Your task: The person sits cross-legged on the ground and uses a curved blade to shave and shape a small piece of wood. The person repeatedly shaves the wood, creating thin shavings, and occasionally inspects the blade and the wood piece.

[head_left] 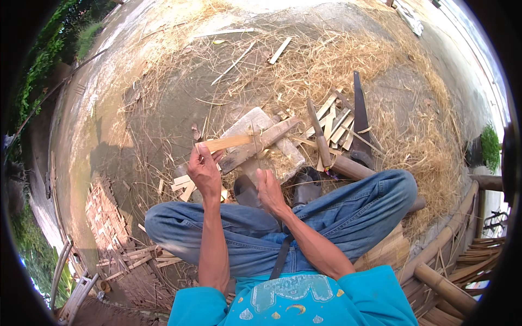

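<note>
My left hand (204, 173) grips a flat bundle of pale bamboo strips (231, 143) that points right, toward a grey wooden block (255, 120). A thick wooden stick (260, 145) lies slanted across that block. My right hand (269, 191) hovers just right of the left one, above my crossed legs in blue jeans (348, 212). Its fingers are curled away from the camera, so I cannot see whether anything is in it. Dark sandals (307, 185) show between my knees.
A long knife with a wooden handle (322, 142), a saw (360, 108) and cut bamboo slats (336, 122) lie to the right. Straw-like shavings (337, 60) cover the ground. A woven bamboo mat (109, 217) lies at the left, bamboo poles (446, 239) at the right.
</note>
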`<state>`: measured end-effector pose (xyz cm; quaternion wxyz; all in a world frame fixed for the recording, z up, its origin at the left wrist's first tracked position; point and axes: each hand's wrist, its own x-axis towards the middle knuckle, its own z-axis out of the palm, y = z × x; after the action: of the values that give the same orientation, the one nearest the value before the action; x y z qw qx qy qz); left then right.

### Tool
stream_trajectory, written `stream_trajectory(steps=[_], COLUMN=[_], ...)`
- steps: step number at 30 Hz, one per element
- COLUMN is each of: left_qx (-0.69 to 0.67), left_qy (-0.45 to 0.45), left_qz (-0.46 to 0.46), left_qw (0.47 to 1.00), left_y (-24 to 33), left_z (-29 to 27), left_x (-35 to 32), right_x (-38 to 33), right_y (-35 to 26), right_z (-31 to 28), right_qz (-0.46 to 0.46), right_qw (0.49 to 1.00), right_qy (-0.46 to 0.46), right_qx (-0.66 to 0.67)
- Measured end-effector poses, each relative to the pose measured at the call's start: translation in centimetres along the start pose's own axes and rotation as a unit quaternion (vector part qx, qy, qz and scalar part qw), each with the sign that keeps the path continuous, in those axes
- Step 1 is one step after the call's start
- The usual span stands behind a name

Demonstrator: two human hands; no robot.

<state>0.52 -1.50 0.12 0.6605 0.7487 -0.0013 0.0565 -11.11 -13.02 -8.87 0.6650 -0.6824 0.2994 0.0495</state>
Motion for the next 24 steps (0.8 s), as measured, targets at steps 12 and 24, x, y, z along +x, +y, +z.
stream_trajectory(steps=[12, 24], left_qx=[0.157, 0.049], left_qy=[-0.007, -0.002], left_qz=[0.034, 0.007], left_qw=[0.987, 0.999], left_y=[-0.3, -1.5], left_z=[0.2, 0.5], left_x=[0.2, 0.8], right_x=[-1.1, -0.8], right_y=[-5.4, -5.0], right_z=[1.9, 1.0], right_qz=[-0.146, -0.129], right_qw=[0.987, 0.989], right_qy=[-0.070, -0.049], right_qx=[0.014, -0.045])
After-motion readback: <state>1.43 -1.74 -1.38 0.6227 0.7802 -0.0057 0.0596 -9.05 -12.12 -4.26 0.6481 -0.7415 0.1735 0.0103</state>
